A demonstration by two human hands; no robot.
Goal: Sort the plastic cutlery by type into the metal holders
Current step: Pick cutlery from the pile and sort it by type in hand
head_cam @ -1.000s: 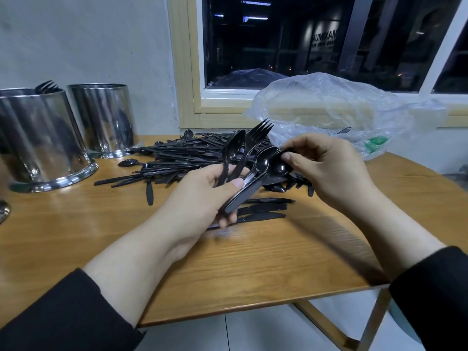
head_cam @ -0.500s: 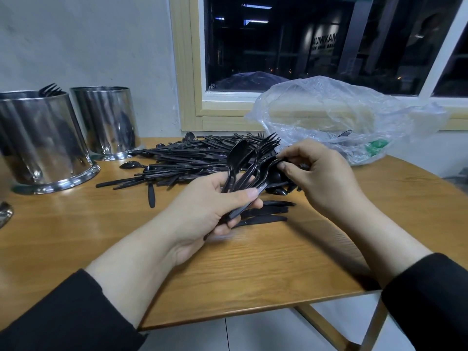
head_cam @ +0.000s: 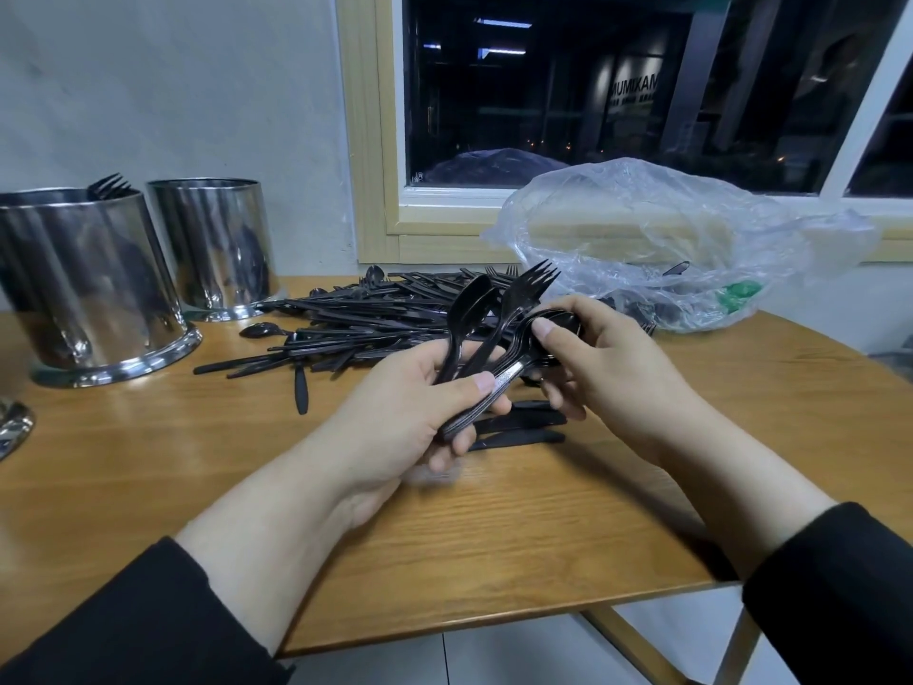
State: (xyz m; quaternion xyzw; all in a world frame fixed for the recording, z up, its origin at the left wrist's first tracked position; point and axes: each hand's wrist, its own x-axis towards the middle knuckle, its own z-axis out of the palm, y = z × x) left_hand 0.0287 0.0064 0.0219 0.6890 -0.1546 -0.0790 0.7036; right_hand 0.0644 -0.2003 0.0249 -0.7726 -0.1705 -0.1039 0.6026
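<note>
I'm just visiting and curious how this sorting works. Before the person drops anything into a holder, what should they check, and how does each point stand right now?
1. Left hand has a firm grip on the bundle of cutlery: ok.
2. Bundle is one type only: not ok; it shows a fork beside spoons.
3. Right hand has a spoon bowl pinched, ready to pull out: ok.
4. Fork holder known: ok; fork tines stick out of the nearer holder.
5. What the farther holder contains: cannot tell.
6. Pile finished: not ok; many pieces remain on the table.
</note>
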